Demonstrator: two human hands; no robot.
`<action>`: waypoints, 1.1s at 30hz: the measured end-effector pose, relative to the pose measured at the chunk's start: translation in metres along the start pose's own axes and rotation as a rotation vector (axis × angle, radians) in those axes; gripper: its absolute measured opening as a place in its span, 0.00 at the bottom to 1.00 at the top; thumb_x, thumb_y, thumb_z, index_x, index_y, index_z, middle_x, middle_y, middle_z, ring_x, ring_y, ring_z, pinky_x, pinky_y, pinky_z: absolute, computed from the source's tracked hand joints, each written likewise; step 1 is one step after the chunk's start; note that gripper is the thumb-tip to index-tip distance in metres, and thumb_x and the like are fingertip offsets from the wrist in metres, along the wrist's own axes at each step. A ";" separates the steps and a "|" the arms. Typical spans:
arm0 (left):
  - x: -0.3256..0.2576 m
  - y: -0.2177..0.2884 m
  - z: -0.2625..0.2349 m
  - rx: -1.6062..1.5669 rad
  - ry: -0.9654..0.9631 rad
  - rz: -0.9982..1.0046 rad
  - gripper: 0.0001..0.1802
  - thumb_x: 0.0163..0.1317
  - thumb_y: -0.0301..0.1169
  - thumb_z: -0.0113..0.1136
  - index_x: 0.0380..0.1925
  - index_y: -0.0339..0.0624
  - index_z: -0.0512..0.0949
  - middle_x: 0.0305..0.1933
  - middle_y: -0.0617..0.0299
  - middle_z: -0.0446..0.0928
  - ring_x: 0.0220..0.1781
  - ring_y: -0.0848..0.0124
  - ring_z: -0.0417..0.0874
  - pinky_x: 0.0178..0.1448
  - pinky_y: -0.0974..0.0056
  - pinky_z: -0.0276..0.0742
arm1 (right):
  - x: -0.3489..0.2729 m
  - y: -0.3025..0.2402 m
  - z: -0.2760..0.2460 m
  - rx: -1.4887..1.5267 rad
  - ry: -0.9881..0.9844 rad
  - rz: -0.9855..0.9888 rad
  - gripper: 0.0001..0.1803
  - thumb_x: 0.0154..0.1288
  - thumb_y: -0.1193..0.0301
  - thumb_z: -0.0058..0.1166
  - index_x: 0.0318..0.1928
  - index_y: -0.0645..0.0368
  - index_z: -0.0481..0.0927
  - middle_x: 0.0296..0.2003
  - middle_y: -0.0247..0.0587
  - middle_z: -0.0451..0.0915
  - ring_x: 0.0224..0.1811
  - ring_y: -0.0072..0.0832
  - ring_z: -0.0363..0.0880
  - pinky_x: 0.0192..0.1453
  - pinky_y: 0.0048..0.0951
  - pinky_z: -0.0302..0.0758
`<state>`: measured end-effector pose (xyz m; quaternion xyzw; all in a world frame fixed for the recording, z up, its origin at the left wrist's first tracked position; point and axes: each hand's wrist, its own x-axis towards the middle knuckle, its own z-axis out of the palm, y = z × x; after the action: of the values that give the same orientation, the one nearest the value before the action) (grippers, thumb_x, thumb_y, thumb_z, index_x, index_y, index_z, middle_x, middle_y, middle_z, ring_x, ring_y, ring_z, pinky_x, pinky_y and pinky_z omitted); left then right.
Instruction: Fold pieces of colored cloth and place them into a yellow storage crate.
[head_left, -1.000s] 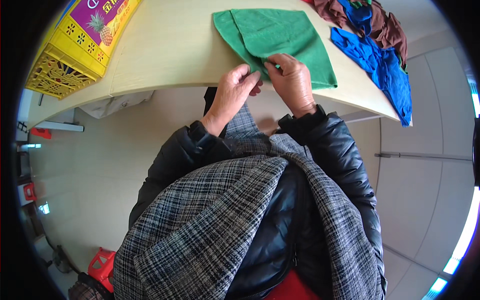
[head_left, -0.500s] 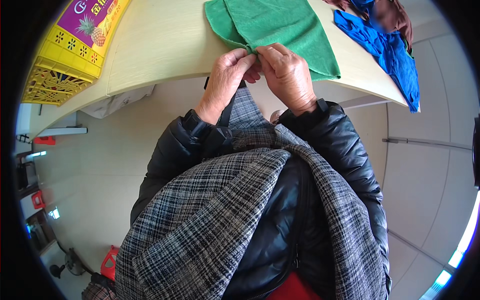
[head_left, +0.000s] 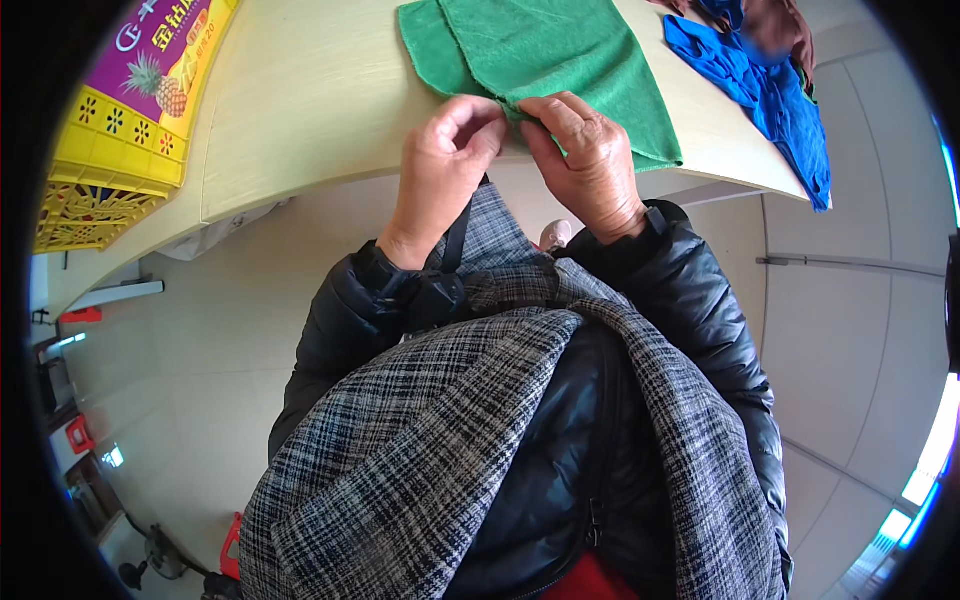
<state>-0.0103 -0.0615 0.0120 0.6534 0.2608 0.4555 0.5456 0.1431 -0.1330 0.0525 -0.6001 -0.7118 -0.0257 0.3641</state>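
Note:
A green cloth [head_left: 545,55] lies partly folded on the pale wooden table [head_left: 310,110], one layer over another. My left hand [head_left: 445,165] and my right hand [head_left: 590,160] meet at the cloth's near edge, close to the table's front rim. Both pinch the green fabric between thumb and fingers, side by side. My dark padded sleeves and a grey checked scarf fill the lower part of the view.
A yellow plastic crate [head_left: 95,200] with a purple fruit-printed carton [head_left: 165,80] on it stands at the table's left end. Blue cloths [head_left: 770,90] and a brown cloth [head_left: 775,20] hang over the right end. Pale floor tiles lie below, with red items at the far left.
Both hands have drawn the cloth's near edge toward me, to the table's front rim. The view has tilted so the table sits higher in the picture.

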 end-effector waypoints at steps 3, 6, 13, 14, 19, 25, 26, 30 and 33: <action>0.009 0.000 -0.002 0.121 0.063 0.155 0.09 0.61 0.19 0.63 0.41 0.37 0.78 0.33 0.62 0.81 0.30 0.73 0.82 0.35 0.69 0.77 | 0.003 0.001 0.002 0.031 0.001 0.041 0.11 0.60 0.78 0.63 0.44 0.59 0.82 0.36 0.44 0.83 0.35 0.42 0.85 0.38 0.33 0.81; 0.019 0.002 -0.001 0.154 0.070 0.251 0.14 0.56 0.14 0.66 0.41 0.38 0.78 0.36 0.62 0.81 0.30 0.73 0.82 0.35 0.68 0.77 | 0.004 0.004 0.001 0.078 -0.012 0.089 0.11 0.60 0.79 0.63 0.44 0.60 0.82 0.35 0.44 0.83 0.35 0.41 0.85 0.38 0.32 0.81; 0.030 -0.011 0.001 0.273 0.013 0.344 0.14 0.55 0.14 0.66 0.39 0.38 0.77 0.36 0.61 0.81 0.30 0.71 0.83 0.36 0.67 0.79 | 0.010 0.014 0.003 0.201 -0.012 0.167 0.11 0.59 0.81 0.63 0.43 0.61 0.82 0.35 0.44 0.82 0.36 0.36 0.85 0.40 0.30 0.81; 0.029 -0.012 0.001 0.278 0.010 0.340 0.14 0.55 0.14 0.66 0.39 0.38 0.77 0.36 0.61 0.81 0.30 0.71 0.83 0.36 0.67 0.79 | 0.010 0.015 0.004 0.208 -0.012 0.170 0.11 0.59 0.81 0.63 0.43 0.61 0.82 0.35 0.44 0.82 0.36 0.36 0.85 0.40 0.30 0.81; 0.032 -0.012 -0.001 0.214 -0.016 0.138 0.15 0.55 0.14 0.65 0.41 0.38 0.78 0.32 0.60 0.80 0.32 0.71 0.83 0.37 0.68 0.78 | 0.013 0.021 0.011 0.257 -0.016 0.192 0.11 0.59 0.81 0.63 0.43 0.61 0.82 0.34 0.42 0.82 0.36 0.35 0.85 0.40 0.30 0.80; 0.043 -0.017 -0.005 0.337 -0.104 0.235 0.13 0.58 0.15 0.63 0.43 0.38 0.80 0.32 0.61 0.80 0.32 0.74 0.80 0.38 0.69 0.77 | 0.016 0.032 0.012 0.288 -0.023 0.113 0.14 0.58 0.79 0.64 0.45 0.60 0.81 0.36 0.43 0.82 0.37 0.38 0.84 0.40 0.32 0.80; 0.043 -0.016 -0.005 0.314 -0.116 0.237 0.13 0.58 0.15 0.63 0.43 0.38 0.80 0.32 0.61 0.80 0.32 0.74 0.80 0.38 0.69 0.77 | 0.013 0.034 0.005 0.266 -0.022 0.126 0.14 0.58 0.79 0.64 0.45 0.60 0.81 0.36 0.43 0.82 0.37 0.38 0.84 0.40 0.32 0.80; 0.048 -0.003 -0.014 0.377 -0.095 0.222 0.11 0.60 0.14 0.61 0.42 0.37 0.80 0.33 0.63 0.78 0.32 0.76 0.79 0.39 0.71 0.76 | 0.004 0.045 -0.012 0.155 -0.064 0.166 0.18 0.55 0.76 0.65 0.48 0.59 0.80 0.38 0.44 0.81 0.40 0.40 0.82 0.43 0.37 0.80; 0.056 0.009 -0.013 0.316 -0.076 0.201 0.11 0.61 0.14 0.60 0.42 0.36 0.80 0.34 0.64 0.78 0.32 0.77 0.78 0.39 0.72 0.76 | -0.027 0.094 -0.028 -0.211 0.035 0.173 0.22 0.53 0.75 0.67 0.50 0.58 0.78 0.39 0.44 0.80 0.43 0.42 0.81 0.46 0.39 0.78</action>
<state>0.0022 -0.0104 0.0377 0.7704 0.2415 0.4360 0.3975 0.2394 -0.1424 0.0204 -0.6937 -0.6443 -0.0796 0.3121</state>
